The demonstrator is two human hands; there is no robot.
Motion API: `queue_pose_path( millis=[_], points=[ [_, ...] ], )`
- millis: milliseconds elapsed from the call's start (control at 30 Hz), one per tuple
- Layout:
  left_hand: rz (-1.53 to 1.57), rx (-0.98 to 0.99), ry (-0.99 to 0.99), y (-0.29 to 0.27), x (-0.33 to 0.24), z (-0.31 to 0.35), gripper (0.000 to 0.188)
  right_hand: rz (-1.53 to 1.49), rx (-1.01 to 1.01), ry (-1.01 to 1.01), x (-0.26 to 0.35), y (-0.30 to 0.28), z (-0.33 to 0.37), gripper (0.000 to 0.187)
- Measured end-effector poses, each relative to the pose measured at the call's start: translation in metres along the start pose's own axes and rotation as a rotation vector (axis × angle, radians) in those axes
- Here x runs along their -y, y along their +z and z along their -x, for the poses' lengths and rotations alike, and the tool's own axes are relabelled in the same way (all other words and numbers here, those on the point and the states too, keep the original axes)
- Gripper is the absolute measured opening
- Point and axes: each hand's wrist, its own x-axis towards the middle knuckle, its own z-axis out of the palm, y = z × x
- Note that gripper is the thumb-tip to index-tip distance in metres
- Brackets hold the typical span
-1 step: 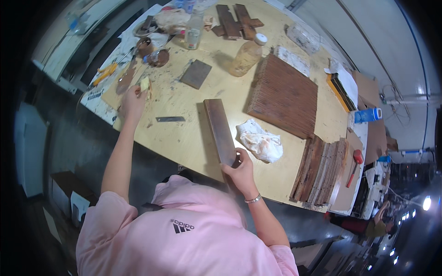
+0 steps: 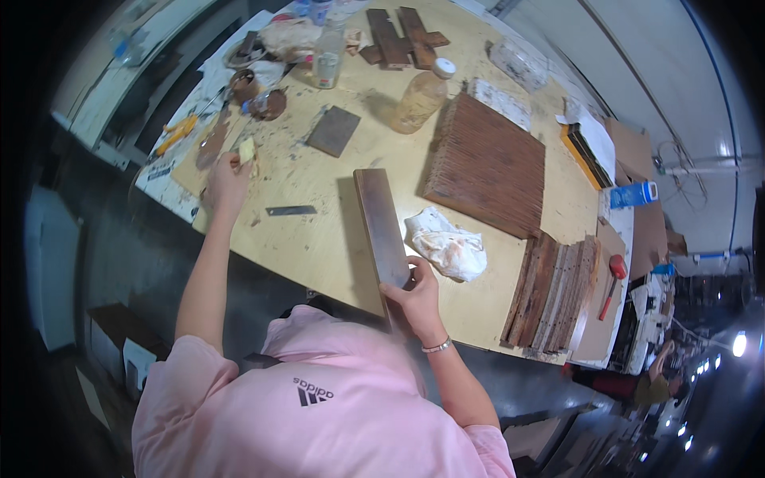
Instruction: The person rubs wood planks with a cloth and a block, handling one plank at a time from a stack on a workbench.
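Observation:
My left hand [image 2: 229,179] is over the left side of the table, its fingers pinching a small pale yellow piece [image 2: 247,150] that could be sponge or folded cloth. Close by is a board smeared with brown [image 2: 212,150]. My right hand [image 2: 416,293] grips the near end of a long brown wooden plank [image 2: 379,215], thumb on the near-left side and fingers curled round the right. The plank points away from me, its near end toward the table's front edge. Between the hands lies a thin metal blade [image 2: 291,211]. Right of the plank sits a crumpled, stained white cloth [image 2: 448,243].
A stack of brown planks [image 2: 488,167] and a row of narrow strips [image 2: 550,295] occupy the right side. Farther back stand a capped bottle [image 2: 421,99], a clear bottle [image 2: 328,60] and a brown-stained jar [image 2: 267,103]. A dark flat square [image 2: 334,131] lies mid-table.
The view has shifted very slightly. Both hands keep hold of the same things, with hardly any movement.

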Motion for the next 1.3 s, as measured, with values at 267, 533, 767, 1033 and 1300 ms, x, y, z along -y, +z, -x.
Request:
queue_pose_path(
  millis=[267,533,767,1033,1300],
  points=[
    [0.473,0.208,0.003,0.018,-0.013,0.002,0.033,-0.579,-0.126,0.016,0.051,-0.009,-0.003,0.027],
    [1.155,0.728,0.118,-0.027,-0.165,0.104,0.051,-0.633,-0.095,-0.015,0.055,-0.048,-0.024,0.030],
    [0.788,0.342,0.684,-0.017,-0.262,0.114,0.049,-0.473,-0.113,-0.097,0.069,-0.080,-0.028,0.027],
    [0.593,0.668,1.054,-0.012,-0.237,0.217,0.049,-0.582,-0.240,-0.235,0.067,-0.127,-0.047,0.023],
    [0.671,0.423,0.919,-0.014,-0.264,0.205,0.048,-0.626,-0.322,-0.178,0.058,-0.127,-0.039,0.024]
  ],
)
